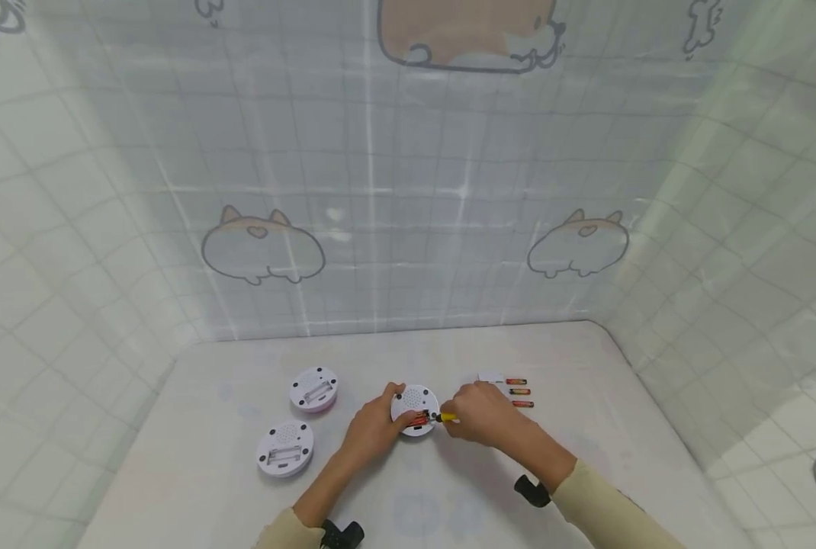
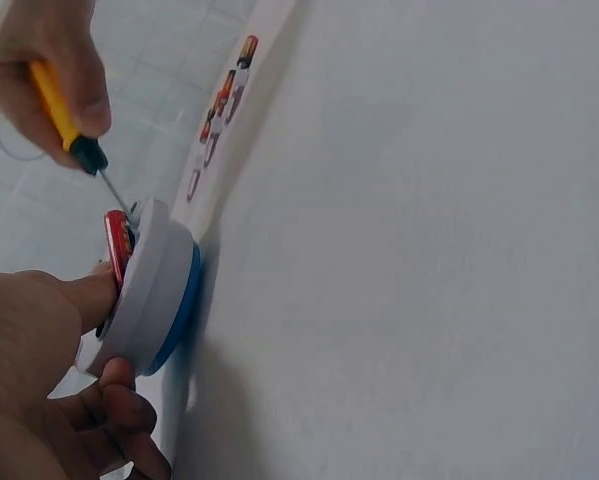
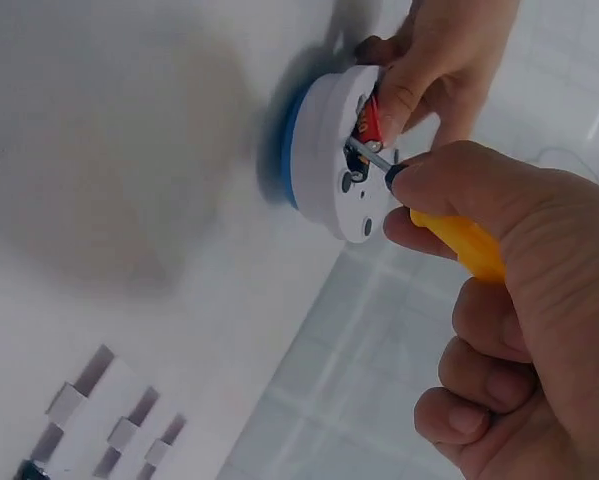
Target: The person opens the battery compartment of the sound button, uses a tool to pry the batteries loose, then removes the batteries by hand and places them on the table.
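Observation:
My left hand (image 1: 370, 435) grips the edge of a round white device (image 1: 415, 398) with a blue underside, seen in both wrist views. Its thumb rests on a red battery (image 2: 117, 240) that sticks up out of the open compartment. In my right hand (image 1: 483, 414) is a screwdriver (image 3: 469, 245) with a yellow handle, pinched between thumb and forefinger. The thin metal shaft (image 3: 369, 153) reaches into the compartment at the battery's end. In the right wrist view, the left thumb covers part of the battery.
Two more round white devices (image 1: 314, 387) (image 1: 285, 435) lie at the left, their battery slots facing up. Beyond the right hand, several red batteries (image 1: 520, 392) lie in a column beside small white covers (image 1: 490, 377). A patterned curtain (image 1: 415, 267) surrounds the table.

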Tool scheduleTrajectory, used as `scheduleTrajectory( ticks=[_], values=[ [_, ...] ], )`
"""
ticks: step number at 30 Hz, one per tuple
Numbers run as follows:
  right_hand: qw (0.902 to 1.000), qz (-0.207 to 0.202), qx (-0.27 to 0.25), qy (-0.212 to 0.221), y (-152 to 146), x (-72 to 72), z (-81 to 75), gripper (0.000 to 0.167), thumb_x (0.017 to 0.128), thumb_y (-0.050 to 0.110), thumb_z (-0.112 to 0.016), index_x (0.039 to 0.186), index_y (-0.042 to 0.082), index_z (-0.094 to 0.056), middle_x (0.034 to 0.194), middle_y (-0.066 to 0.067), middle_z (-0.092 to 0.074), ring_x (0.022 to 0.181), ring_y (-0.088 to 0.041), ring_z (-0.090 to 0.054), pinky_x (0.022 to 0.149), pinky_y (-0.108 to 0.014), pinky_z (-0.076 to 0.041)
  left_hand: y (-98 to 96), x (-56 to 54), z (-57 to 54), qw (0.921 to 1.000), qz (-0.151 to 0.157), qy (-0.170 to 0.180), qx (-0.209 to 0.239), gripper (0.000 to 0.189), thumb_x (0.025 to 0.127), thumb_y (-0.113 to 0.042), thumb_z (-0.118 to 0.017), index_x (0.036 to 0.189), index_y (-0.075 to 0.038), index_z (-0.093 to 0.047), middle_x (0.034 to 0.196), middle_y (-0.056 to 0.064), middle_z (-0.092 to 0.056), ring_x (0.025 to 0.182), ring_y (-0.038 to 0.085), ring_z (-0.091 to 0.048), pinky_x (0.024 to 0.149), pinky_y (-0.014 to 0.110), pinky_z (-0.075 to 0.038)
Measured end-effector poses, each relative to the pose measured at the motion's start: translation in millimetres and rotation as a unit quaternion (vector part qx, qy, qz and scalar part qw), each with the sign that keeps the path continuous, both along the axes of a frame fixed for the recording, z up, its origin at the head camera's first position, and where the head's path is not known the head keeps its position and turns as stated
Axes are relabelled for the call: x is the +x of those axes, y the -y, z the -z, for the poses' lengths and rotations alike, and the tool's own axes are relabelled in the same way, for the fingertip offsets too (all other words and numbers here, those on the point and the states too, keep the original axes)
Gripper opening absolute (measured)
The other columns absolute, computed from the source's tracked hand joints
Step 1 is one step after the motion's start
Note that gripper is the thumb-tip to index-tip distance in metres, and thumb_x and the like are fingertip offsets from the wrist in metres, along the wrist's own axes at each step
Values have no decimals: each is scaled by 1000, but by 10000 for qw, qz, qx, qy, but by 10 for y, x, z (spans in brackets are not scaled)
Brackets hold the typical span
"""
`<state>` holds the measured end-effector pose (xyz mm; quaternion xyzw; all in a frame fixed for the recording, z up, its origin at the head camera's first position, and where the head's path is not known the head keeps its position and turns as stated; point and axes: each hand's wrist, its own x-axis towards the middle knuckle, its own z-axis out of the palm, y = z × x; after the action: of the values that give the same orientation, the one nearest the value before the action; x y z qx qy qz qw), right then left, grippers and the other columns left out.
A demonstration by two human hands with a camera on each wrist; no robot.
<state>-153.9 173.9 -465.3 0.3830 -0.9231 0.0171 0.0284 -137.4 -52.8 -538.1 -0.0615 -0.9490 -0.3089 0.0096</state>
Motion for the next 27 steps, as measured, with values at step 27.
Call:
scheduleTrajectory(
  ticks=[27],
  values=[
    [9961,198,-691,516,-179,-24,88,21,88,33,-78,105,21,-81,93,11,-76,80,-7,-63,75,-28,-53,-28,22,-47,9999,-106,120,-11,61,92,-52,-68,140,-19,-51,100,5,-71,73,14,-52,66,36,-47]
  ],
)
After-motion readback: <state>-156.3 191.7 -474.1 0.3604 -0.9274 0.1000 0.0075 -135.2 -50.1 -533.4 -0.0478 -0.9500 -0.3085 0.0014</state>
